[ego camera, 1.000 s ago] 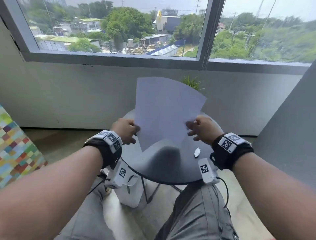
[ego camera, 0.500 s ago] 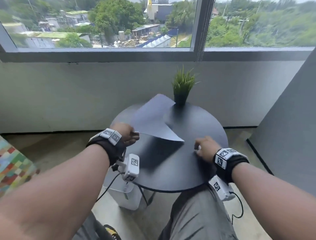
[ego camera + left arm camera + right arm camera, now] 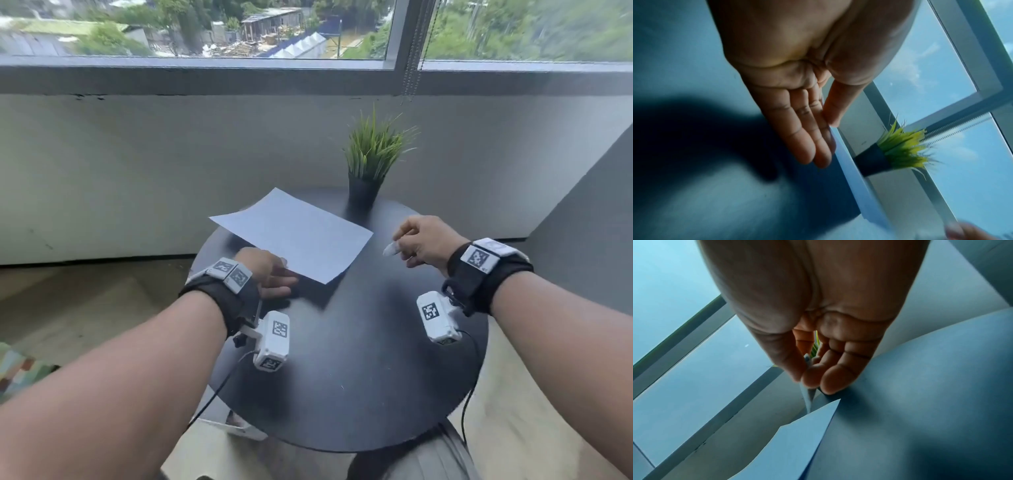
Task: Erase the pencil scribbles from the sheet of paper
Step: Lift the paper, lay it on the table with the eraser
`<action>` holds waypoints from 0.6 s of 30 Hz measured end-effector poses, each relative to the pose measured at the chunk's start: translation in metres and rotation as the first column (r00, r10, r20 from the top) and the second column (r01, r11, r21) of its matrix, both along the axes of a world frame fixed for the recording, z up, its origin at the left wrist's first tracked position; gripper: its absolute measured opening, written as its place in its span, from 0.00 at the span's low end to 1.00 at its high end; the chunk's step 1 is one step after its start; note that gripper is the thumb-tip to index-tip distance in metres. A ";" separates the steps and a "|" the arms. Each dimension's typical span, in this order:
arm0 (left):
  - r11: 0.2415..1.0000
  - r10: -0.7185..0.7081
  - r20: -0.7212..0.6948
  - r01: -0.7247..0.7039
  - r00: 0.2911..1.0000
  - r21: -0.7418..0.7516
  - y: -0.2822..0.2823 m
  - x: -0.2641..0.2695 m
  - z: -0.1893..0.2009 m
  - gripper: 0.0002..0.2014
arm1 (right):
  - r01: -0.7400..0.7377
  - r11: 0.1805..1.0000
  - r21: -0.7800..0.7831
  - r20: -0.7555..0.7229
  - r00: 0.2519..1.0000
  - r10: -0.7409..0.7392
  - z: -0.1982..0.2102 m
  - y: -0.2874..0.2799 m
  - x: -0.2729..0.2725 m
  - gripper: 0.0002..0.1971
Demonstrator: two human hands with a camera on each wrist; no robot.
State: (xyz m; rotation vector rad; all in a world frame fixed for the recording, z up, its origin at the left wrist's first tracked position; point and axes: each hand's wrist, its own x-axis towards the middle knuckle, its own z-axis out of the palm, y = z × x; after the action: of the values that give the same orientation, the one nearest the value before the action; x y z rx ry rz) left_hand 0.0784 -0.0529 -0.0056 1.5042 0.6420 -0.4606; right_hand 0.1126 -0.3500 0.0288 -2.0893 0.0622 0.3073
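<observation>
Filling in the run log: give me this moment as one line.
sheet of paper: flat on table | left hand: open, at near corner | right hand: pinches eraser, above table | scribbles: none visible

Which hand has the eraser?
The right hand: its thumb and fingers pinch the white eraser, held off the paper. The left hand has straight fingers at the paper's near edge and holds nothing.

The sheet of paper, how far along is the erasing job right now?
Done: the sheet of paper lies on the round table. In hand: the right hand pinches a small white eraser beside it; the left hand rests open at its near edge. Left: rubbing; no scribbles are discernible.
</observation>
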 end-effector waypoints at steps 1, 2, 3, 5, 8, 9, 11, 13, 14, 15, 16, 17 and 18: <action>0.998 -0.065 -0.038 0.065 0.997 0.005 -0.003 0.003 0.000 0.10 | 0.000 0.999 0.040 -0.010 1.000 0.001 -0.001 0.005 0.009 0.11; 0.990 -0.141 -0.080 0.142 0.987 0.005 -0.004 0.005 0.002 0.14 | -0.002 0.997 0.073 -0.024 1.000 0.004 -0.004 0.010 0.019 0.10; 0.973 -0.227 -0.118 0.229 0.967 0.006 -0.005 0.007 0.004 0.18 | 0.000 0.995 0.096 -0.040 0.999 0.004 -0.007 0.015 0.029 0.09; 0.910 -0.399 -0.168 0.412 0.902 0.053 -0.004 0.014 0.016 0.23 | 0.009 0.992 0.124 -0.073 0.997 0.000 -0.017 0.022 0.048 0.08; 0.739 -0.583 -0.078 0.568 0.809 0.362 -0.004 0.036 0.027 0.16 | 0.031 0.989 0.142 -0.087 0.996 -0.019 -0.035 0.027 0.077 0.08; 0.625 -0.655 -0.028 0.563 0.755 0.542 -0.002 0.047 0.026 0.13 | 0.045 0.989 0.142 -0.088 0.996 -0.032 -0.040 0.029 0.086 0.08; 0.298 -0.793 -0.075 0.492 0.604 0.818 0.001 0.062 0.021 0.09 | 0.083 0.981 0.176 -0.116 0.991 -0.063 -0.048 0.029 0.099 0.09; 0.074 -0.841 -0.218 0.505 0.495 0.860 0.004 0.073 0.010 0.16 | 0.123 0.981 0.151 -0.102 0.989 -0.108 -0.052 0.024 0.108 0.08; 0.025 -0.841 -0.272 0.535 0.468 0.844 0.006 0.076 0.005 0.19 | 0.137 0.988 0.068 -0.042 0.990 -0.134 -0.052 0.018 0.113 0.06; -0.004 -0.837 -0.304 0.551 0.454 0.835 0.008 0.077 0.003 0.22 | 0.145 0.988 -0.046 0.034 0.989 -0.144 -0.051 0.009 0.117 0.05; -0.033 -0.831 -0.328 0.549 0.449 0.835 0.009 0.077 0.001 0.24 | 0.143 0.974 -0.178 0.103 0.987 -0.126 -0.048 -0.002 0.121 0.05; -0.069 -0.822 -0.354 0.538 0.447 0.840 0.010 0.077 -0.001 0.25 | 0.120 0.940 -0.320 0.140 0.987 -0.078 -0.043 -0.012 0.123 0.06; -0.101 -0.809 -0.379 0.530 0.449 0.842 0.009 0.075 -0.001 0.26 | 0.060 0.883 -0.466 0.122 0.993 -0.003 -0.041 -0.023 0.124 0.10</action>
State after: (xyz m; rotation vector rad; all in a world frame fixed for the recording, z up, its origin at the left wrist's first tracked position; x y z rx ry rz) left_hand 0.1536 -0.0434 -0.0067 3.0145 -0.3972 -0.7205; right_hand 0.2368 -0.3730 -0.0120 -2.5830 0.1084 0.1558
